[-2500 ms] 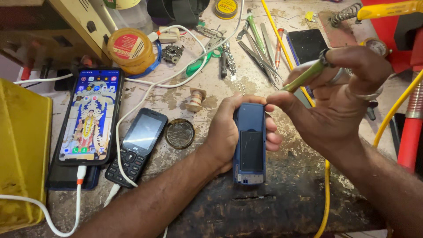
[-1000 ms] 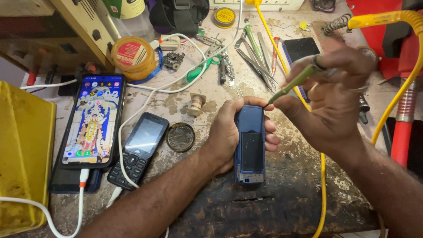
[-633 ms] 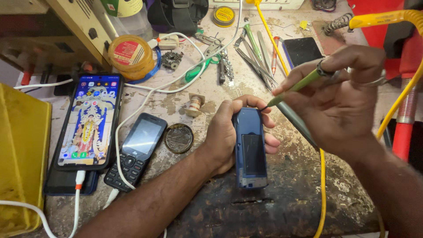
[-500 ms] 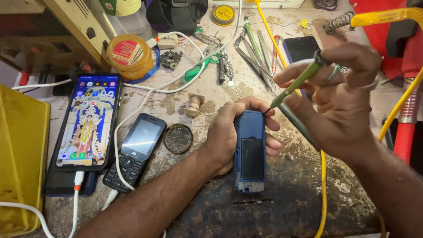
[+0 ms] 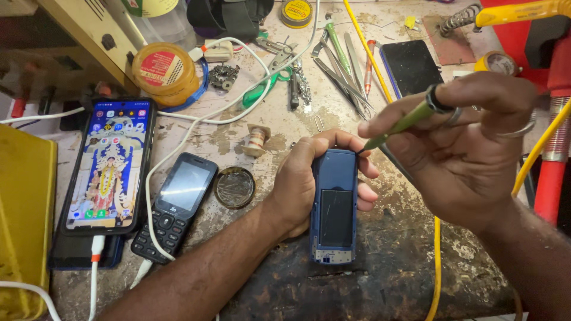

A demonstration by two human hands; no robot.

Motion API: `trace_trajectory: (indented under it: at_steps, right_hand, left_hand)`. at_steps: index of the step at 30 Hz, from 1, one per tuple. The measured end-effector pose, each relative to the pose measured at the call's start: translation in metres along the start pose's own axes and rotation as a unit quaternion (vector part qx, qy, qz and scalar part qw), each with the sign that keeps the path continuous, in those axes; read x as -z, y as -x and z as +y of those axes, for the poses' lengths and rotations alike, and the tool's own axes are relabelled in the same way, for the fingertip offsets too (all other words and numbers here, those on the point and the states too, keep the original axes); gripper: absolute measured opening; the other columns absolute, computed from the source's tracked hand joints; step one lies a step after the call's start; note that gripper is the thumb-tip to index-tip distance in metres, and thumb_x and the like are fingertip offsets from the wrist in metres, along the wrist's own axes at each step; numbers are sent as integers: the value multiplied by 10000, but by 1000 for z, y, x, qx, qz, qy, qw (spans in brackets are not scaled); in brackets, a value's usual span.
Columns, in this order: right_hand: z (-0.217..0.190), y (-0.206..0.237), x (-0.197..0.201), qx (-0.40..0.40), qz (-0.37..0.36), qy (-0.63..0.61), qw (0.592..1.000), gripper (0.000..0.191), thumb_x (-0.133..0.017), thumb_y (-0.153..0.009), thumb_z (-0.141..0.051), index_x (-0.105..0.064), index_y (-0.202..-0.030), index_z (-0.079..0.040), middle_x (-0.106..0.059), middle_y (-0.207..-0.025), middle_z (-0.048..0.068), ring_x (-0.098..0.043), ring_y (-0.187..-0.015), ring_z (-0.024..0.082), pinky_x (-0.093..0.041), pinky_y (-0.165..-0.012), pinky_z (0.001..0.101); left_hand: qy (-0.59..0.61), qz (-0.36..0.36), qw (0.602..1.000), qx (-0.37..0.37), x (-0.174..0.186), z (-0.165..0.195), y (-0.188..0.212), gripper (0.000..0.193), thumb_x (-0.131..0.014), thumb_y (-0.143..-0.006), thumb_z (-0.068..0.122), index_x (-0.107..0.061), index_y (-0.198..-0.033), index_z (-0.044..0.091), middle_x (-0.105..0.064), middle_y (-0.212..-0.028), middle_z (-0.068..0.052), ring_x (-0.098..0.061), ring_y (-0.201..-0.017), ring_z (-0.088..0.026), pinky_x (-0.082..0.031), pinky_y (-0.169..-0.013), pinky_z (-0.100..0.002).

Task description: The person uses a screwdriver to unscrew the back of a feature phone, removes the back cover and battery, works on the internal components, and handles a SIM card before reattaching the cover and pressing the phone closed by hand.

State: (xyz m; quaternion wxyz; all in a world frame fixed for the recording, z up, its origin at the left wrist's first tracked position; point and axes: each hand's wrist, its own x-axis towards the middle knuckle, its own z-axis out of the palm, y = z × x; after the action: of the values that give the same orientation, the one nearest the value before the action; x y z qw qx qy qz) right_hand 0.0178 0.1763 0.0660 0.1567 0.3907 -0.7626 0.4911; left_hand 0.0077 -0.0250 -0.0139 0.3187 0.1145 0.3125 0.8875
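Centrally, we list a blue phone body, back up and open, lying flat on the worn counter; every place below is given from it. Our left hand wraps its upper half from the left, fingers curled over the top and far edge, clamping it down. Our right hand, up and to the right, pinches a green-handled screwdriver between thumb and fingers, the tip slanting down to the body's top right corner; we cannot tell whether the tip touches. Just left sits a round metal tin lid; further left a black keypad phone with a white cable across it; beyond that a lit smartphone, plugged in, and at the far left a yellow box. Up and left stands an orange-lidded jar. Above lie a small wire spool and, farther off, tweezers and hand tools. A dark phone screen lies up right. A yellow hose runs down the right side.
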Motion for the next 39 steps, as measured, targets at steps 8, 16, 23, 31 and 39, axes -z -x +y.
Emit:
trace_trajectory:
  at_steps: [8, 16, 23, 31, 39]
  right_hand:
    - [1, 1, -2, -2, -4, 16, 1000, 626, -633, -965, 144, -243, -1388, -105, -637, -1221, 170, -721, -1083, 248, -647, -905, 329]
    - [-8, -4, -4, -20, 26, 29, 999, 591, -632, -971, 144, -263, -1365, -97, -567, -1228, 178, -687, -1124, 252, -636, -918, 333]
    - [-4, -1, -10, -29, 53, 14, 998, 688, -729, -966, 72, -281, -1438, -151, -594, -1200, 158, -681, -1089, 201, -620, -947, 323]
    - [0, 5, -7, -57, 48, -18, 997, 665, -677, -1023, 74, -225, -1450, -160, -645, -1179, 153, -715, -1134, 213, -646, -1010, 355]
    - [3, 4, -11, -22, 65, 38, 997, 722, -739, -965, 62, -223, -1422, -152, -509, -1231, 182, -672, -1049, 204, -635, -904, 323]
  left_hand:
    - [4, 0, 1000, -6, 0, 2, 1, 488, -302, -1067, 410, -520, -1249, 13, -634, -1074, -196, -715, -877, -281, -629, -805, -449]
    - [4, 9, 1000, -13, 1, 0, 1, 499, -304, -1072, 406, -528, -1253, -1, -627, -1028, -186, -716, -870, -296, -637, -806, -459]
    - [17, 19, 1000, -2, 0, -1, 1, 524, -320, -1082, 426, -531, -1268, -17, -635, -1014, -188, -719, -847, -301, -633, -786, -450]
    - [22, 37, 999, 14, -1, 1, -1, 560, -305, -1092, 453, -555, -1231, -29, -642, -1002, -203, -715, -831, -300, -630, -769, -442]
    - [54, 7, 998, 7, -1, 0, 1, 547, -308, -1118, 444, -557, -1231, -30, -638, -1023, -203, -705, -852, -296, -624, -783, -449]
